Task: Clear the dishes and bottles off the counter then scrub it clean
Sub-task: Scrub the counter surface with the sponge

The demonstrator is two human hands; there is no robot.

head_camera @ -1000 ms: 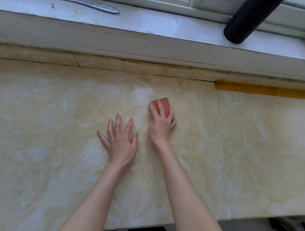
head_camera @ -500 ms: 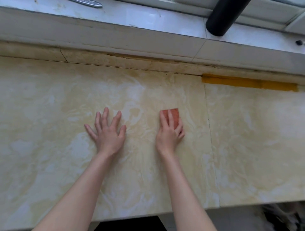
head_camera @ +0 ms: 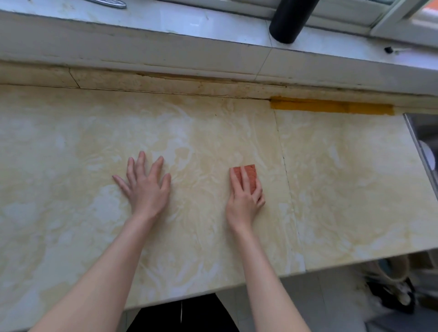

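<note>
Pale marbled stone in cream and yellow makes up the desk (head_camera: 343,177), seen from the head camera looking down over both bare forearms.

The left hand (head_camera: 144,189) lies palm down on the stone, its fingers (head_camera: 141,163) released, straight and spread, holding nothing. Well apart from it, toward its thumb side, the right hand (head_camera: 244,196) presses on an orange-red sponge (head_camera: 250,171) that sits flat on the desk. Two fingers lie straight along the sponge's top, the outer two bend down along its edge, and the thumb is hidden, so the hand grasps it from above. The sponge's far end shows just past those fingertips.

On the little-finger side of the right hand, near but not touching, a dark seam (head_camera: 285,170) runs across the desk. Farther that way, at the frame's edge, the metal rim of a sink (head_camera: 419,147) shows. Inside it only a pale rounded shape (head_camera: 431,155) can be seen, too cropped to identify.

Beyond the fingertips of both hands the desk meets a stained raised ledge, with a strip of yellow tape (head_camera: 331,107) at its foot. Above that, a white windowsill (head_camera: 189,21) carries a black cylinder (head_camera: 289,21), whether open or closed I cannot tell, a metal utensil (head_camera: 109,2) cut off by the frame, and a small black object (head_camera: 388,49).

Blurred clutter (head_camera: 391,284) lies under the desk's near edge.
</note>
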